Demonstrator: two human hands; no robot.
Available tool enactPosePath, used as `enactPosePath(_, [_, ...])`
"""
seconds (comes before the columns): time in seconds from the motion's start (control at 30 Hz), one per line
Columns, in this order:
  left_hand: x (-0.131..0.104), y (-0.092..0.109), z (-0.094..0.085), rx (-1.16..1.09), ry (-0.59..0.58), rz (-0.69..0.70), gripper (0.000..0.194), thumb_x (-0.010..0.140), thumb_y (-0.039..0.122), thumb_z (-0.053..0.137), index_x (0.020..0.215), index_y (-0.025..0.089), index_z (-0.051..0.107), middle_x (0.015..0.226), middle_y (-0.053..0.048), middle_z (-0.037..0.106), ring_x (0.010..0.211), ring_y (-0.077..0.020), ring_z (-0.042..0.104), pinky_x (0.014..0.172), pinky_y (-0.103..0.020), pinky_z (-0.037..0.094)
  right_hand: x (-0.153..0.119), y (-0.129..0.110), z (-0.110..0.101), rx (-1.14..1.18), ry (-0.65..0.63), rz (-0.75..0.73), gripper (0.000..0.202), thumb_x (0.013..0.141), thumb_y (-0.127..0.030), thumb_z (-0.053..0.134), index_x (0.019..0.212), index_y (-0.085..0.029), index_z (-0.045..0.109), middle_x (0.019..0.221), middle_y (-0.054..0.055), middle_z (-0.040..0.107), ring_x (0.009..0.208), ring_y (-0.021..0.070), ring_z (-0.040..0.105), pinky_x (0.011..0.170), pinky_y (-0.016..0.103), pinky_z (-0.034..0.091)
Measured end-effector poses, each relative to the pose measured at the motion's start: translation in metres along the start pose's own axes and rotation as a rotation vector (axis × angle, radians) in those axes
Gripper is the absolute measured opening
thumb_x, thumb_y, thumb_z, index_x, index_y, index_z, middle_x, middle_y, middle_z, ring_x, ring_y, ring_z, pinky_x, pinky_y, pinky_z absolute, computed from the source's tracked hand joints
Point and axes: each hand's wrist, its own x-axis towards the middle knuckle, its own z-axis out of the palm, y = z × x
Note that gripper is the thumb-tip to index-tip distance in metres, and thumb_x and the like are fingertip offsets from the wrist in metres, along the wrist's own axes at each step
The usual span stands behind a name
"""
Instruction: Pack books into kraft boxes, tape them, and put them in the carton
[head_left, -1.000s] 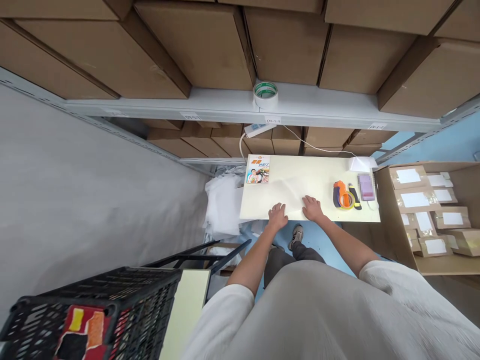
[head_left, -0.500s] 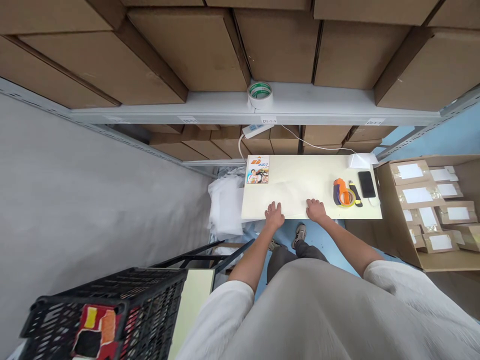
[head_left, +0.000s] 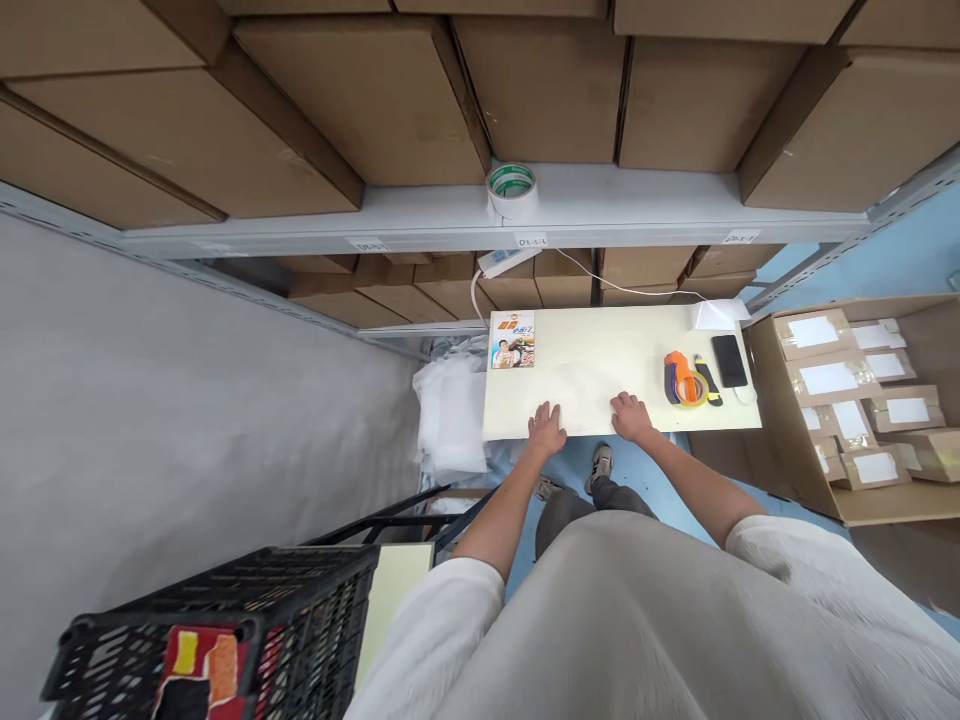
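Note:
My left hand point(head_left: 547, 429) rests with spread fingers near the front edge of the pale table point(head_left: 592, 335). To its right, my right hand point(head_left: 631, 415) lies on the same edge, fingers apart. A thin, whitish translucent sheet point(head_left: 581, 385) appears to lie flat between and beyond them; its outline is faint. A magazine point(head_left: 513, 339) is at the table's back left corner. Right of my right hand are an orange tape dispenser point(head_left: 683, 380), a black and yellow cutter point(head_left: 707, 380) and a black phone point(head_left: 729, 361).
Cartons point(head_left: 547, 90) fill the shelf, with a tape roll point(head_left: 512, 190) on its ledge. White packing bags point(head_left: 451, 415) are left of the table. A large box point(head_left: 795, 490) of labelled parcels stands right, a black crate point(head_left: 315, 620) lower left.
The view has shifted slightly. Both hands remain at the table's front edge, and the sheet between them looks flatter and fainter than before.

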Motion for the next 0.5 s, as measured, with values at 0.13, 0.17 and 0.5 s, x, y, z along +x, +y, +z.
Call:
enactPosePath(0.13, [0.000,0.000,-0.001,0.023,-0.009,0.002,0.080,0.098,0.031,0.061,0.172,0.021,0.034,0.186,-0.019,0.020,0.173,-0.0342,0.018,0.138,-0.052,0.021,-0.002,0.004,0.002,0.007,-0.005,0.005,0.043,0.106,-0.023,0.047,0.147,-0.017,0.060,0.156,0.020,0.053,0.137,0.0357,0.048,0.111,0.046,0.043])
enactPosePath(0.17, [0.000,0.000,-0.001,0.028,-0.013,0.007,0.080,0.097,0.031,0.061,0.172,0.020,0.034,0.186,-0.019,0.019,0.173,-0.0344,0.018,0.138,-0.053,0.021,-0.002,0.005,0.003,0.008,-0.009,0.009,0.044,0.106,-0.023,0.047,0.147,-0.017,0.060,0.156,0.020,0.053,0.137,0.0359,0.048,0.111,0.047,0.043])
enactPosePath(0.5, [-0.002,-0.012,-0.014,0.052,-0.021,0.099,0.072,0.098,0.028,0.058,0.168,0.020,0.043,0.185,-0.018,0.024,0.171,-0.0341,0.025,0.137,-0.053,0.025,-0.017,0.006,0.010,0.054,-0.048,0.037,0.053,0.103,-0.022,0.048,0.156,-0.017,0.056,0.165,0.020,0.048,0.144,0.0365,0.048,0.114,0.047,0.045])
